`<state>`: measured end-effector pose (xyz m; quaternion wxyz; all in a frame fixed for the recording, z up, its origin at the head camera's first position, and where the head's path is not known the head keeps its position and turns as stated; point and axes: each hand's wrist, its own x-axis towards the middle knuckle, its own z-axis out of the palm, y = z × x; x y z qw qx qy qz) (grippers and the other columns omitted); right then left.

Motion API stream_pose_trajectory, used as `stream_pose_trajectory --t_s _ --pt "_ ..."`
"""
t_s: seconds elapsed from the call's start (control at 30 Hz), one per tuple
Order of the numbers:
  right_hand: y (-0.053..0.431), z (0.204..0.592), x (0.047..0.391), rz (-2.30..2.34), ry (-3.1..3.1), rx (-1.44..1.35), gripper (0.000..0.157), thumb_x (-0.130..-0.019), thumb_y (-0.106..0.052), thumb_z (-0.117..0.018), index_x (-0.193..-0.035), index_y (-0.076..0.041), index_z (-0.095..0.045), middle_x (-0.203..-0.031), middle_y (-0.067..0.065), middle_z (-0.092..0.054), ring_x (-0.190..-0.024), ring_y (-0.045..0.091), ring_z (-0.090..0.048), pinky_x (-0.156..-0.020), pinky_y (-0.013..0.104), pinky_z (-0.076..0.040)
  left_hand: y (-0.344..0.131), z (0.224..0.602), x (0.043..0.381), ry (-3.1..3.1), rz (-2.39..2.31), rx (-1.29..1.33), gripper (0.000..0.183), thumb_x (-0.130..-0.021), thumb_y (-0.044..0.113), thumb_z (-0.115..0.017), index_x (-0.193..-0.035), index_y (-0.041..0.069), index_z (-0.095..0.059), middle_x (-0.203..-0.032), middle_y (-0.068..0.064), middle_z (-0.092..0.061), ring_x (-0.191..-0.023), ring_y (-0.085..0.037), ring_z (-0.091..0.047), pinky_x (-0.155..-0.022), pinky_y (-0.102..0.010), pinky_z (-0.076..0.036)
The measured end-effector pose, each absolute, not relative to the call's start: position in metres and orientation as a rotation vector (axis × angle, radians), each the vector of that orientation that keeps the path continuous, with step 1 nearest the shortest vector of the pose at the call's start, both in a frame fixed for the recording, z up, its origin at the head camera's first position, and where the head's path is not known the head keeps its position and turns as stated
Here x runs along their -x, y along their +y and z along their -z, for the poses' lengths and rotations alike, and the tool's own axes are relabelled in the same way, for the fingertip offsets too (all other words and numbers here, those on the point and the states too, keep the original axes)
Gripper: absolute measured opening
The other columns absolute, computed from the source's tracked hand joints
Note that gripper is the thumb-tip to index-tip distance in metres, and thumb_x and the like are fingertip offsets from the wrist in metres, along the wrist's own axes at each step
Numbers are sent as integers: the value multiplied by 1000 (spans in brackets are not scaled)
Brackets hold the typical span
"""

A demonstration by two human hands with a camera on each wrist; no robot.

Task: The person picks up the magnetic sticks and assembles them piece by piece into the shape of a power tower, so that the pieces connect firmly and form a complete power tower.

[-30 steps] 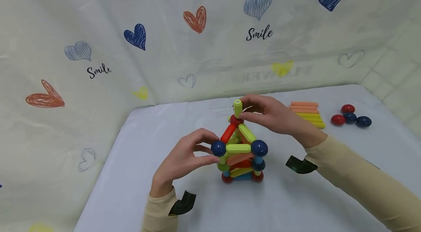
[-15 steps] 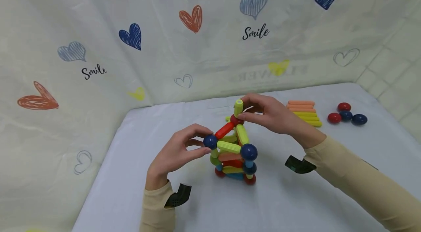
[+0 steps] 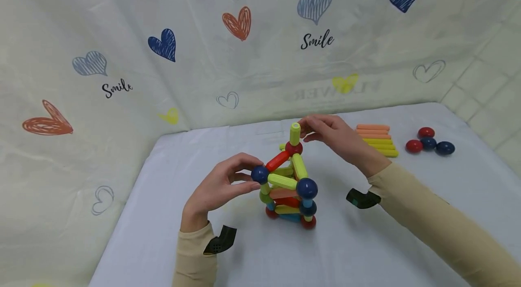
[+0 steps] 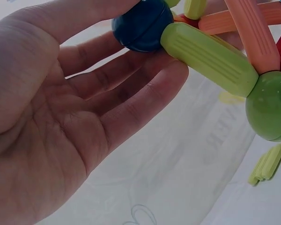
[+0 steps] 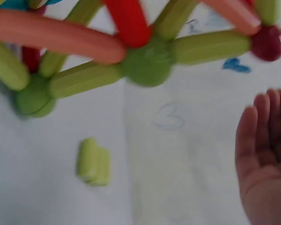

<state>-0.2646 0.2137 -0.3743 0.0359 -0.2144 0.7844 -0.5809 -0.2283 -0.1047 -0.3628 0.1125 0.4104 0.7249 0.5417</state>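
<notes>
Long beige sleeves, curved black wrist pieces — small dots on the left one — bare fingers

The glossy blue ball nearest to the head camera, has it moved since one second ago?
Yes: the ball has moved left and slightly down in view, judged against the loose yellow sticks.

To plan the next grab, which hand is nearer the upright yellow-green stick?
Right. The right hand is beside the yellow-green stick; the left hand is farther away, pinching a blue ball.
</notes>
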Motion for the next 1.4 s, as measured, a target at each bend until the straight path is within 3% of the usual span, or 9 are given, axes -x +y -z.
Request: stream_pose_trajectory --t_s 0.1,0.23,0.43,0.5,0.67,0.8,1.07,1.4 --pt "209 399 279 1503 2614 573 34 -103 -28 -52 -125 -4 -62 -114 11 -65 -106 29 -60 -92 40 -52 -104 362 228 2137 -1589 -1199 36 -87 2 -72 -120 8 -61 -115 -5 -62 -100 -23 -63 -88 -38 -55" --pt "199 432 292 984 2821 733 27 -97 -17 -61 -121 -4 -64 -112 9 -67 -102 26 -62 -92 47 -51 -105 363 229 2141 -1588 -1195 35 -87 3 -72 -119 9 -61 -113 -4 -62 -99 -23 -63 -87 -39 -55" --pt "183 454 292 445 2929 879 20 -90 -14 -70 -108 -4 -69 -98 6 -69 -92 24 -54 -88 40 -50 -105 364 229 2136 -1593 -1205 34 -87 4 -73 -118 10 -61 -113 -4 -62 -99 -23 -63 -87 -38 -55" --pt "180 455 290 381 2969 841 22 -89 -12 -71 -109 -3 -68 -102 8 -68 -95 25 -52 -87 38 -51 -104 364 229 2132 -1594 -1212 34 -87 3 -73 -118 10 -61 -113 -4 -62 -99 -23 -63 -87 -38 -55" --pt "179 456 288 361 2988 699 21 -90 -12 -70 -108 -3 -67 -99 10 -63 -94 24 -54 -83 39 -55 -104 364 229 2129 -1596 -1215 34 -86 2 -73 -118 9 -61 -113 -5 -62 -99 -24 -63 -87 -38 -56" --pt "184 457 282 328 2952 752 19 -89 -14 -72 -105 -7 -66 -96 6 -63 -90 22 -59 -83 39 -55 -105 364 228 2125 -1602 -1220 35 -86 2 -73 -118 9 -61 -113 -5 -62 -98 -24 -63 -86 -38 -56" --pt "202 441 251 487 2787 825 14 -89 -15 -72 -99 -11 -63 -80 -4 -50 -73 12 -48 -65 24 -47 -110 364 227 2120 -1626 -1214 34 -87 3 -73 -118 9 -61 -112 -6 -62 -97 -24 -64 -85 -39 -56" --pt "230 377 187 1105 2725 724 22 -93 -22 -68 -111 -12 -60 -93 -8 -62 -85 8 -60 -75 23 -55 -108 363 228 2132 -1598 -1184 31 -88 5 -72 -117 10 -62 -113 -4 -62 -100 -22 -63 -88 -38 -55"
